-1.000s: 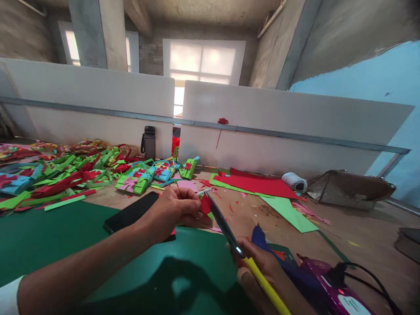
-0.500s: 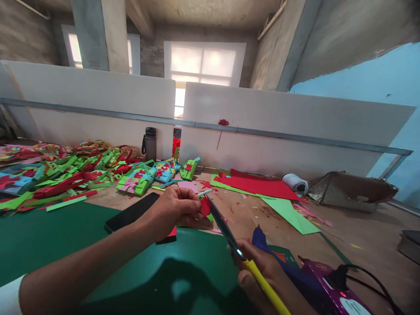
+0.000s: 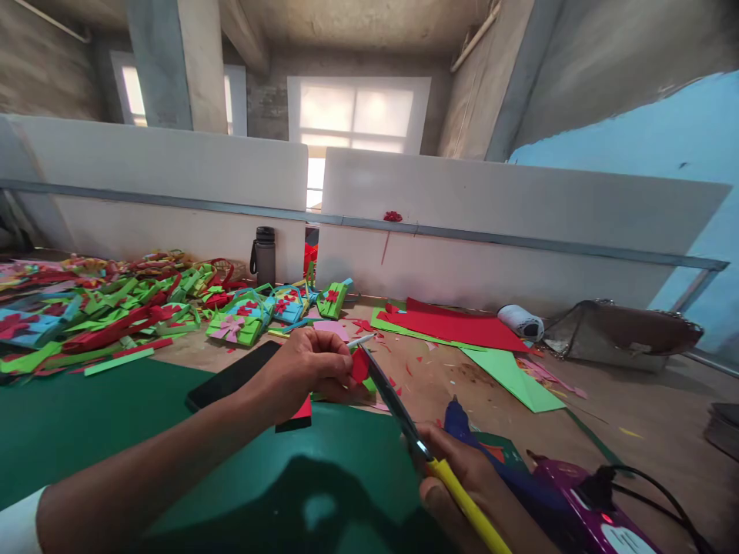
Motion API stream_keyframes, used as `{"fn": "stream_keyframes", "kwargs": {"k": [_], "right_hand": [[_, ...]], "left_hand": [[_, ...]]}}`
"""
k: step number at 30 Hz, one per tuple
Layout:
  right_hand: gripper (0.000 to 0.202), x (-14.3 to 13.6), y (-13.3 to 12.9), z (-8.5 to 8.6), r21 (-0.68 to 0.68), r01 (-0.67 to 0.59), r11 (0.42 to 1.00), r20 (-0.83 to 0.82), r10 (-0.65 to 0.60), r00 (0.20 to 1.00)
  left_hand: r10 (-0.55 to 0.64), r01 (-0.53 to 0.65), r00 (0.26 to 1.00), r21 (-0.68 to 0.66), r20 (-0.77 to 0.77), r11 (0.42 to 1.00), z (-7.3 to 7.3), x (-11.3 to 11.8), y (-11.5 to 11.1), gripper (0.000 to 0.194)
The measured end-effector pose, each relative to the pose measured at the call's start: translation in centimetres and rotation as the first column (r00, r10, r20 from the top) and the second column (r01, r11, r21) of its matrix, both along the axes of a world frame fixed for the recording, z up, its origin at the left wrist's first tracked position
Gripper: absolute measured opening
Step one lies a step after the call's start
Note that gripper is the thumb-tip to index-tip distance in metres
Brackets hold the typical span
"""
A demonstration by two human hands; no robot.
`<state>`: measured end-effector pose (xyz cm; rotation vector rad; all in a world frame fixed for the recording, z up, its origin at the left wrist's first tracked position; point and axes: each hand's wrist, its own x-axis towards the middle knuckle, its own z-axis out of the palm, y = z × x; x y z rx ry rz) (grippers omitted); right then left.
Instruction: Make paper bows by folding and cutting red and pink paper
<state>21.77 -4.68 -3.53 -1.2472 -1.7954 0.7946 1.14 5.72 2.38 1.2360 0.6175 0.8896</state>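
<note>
My left hand [image 3: 305, 368] pinches a small red paper piece [image 3: 359, 365] above the green cutting mat [image 3: 86, 415]. My right hand [image 3: 462, 481], at the lower right, grips yellow-handled scissors [image 3: 404, 419]; their dark blades reach up to the red piece and close on its right edge. A thin white stick [image 3: 361, 339] pokes out past my left fingers. A black phone [image 3: 231, 376] lies on the mat just behind my left wrist.
Finished paper baskets and strips [image 3: 115, 308] are piled at the left. Red and green sheets [image 3: 456, 327], a white tape roll [image 3: 519, 321], a grey bag [image 3: 623, 335] and a dark bottle [image 3: 265, 255] stand behind. A blue glue gun [image 3: 459, 419] and a purple device [image 3: 583, 500] lie near my right hand.
The view has shifted slightly downward; both hands stay almost still, with the scissors working on the red piece.
</note>
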Motion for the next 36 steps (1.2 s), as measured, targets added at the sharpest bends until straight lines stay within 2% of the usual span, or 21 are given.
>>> {"fn": "stream_keyframes", "kwargs": {"k": [11, 19, 27, 30, 33, 36], "right_hand": [[0.058, -0.35, -0.18, 0.58, 0.003, -0.027, 1.000, -0.046, 0.027, 0.999], [0.057, -0.36, -0.16, 0.16, -0.012, -0.004, 1.000, -0.044, 0.004, 0.999], [0.055, -0.41, -0.19, -0.05, 0.007, 0.020, 1.000, -0.021, -0.020, 1.000], [0.054, -0.36, -0.14, 0.01, 0.002, 0.011, 1.000, -0.021, -0.011, 1.000], [0.056, -0.39, 0.08, 0.08, 0.006, 0.052, 0.999, -0.075, -0.052, 0.996], [0.057, -0.18, 0.65, 0.36, 0.011, 0.145, 0.989, -0.145, -0.142, 0.979]], "left_hand": [[-0.016, 0.018, 0.999, -0.039, 0.050, 0.999, -0.20, 0.23, -0.07, 0.011], [0.014, -0.013, 1.000, -0.017, 0.020, 1.000, -0.32, 0.16, -0.21, 0.012], [-0.006, 0.012, 0.996, -0.064, 0.089, 0.998, -0.60, 0.39, -0.42, 0.011], [0.026, -0.019, 0.996, -0.081, 0.083, 0.997, -0.58, 0.43, -0.44, 0.014], [0.056, -0.050, 0.997, -0.089, 0.060, 0.995, -0.48, 0.40, -0.45, 0.016], [0.066, -0.060, 0.996, -0.093, 0.054, 0.994, -0.42, 0.38, -0.52, 0.019]]}}
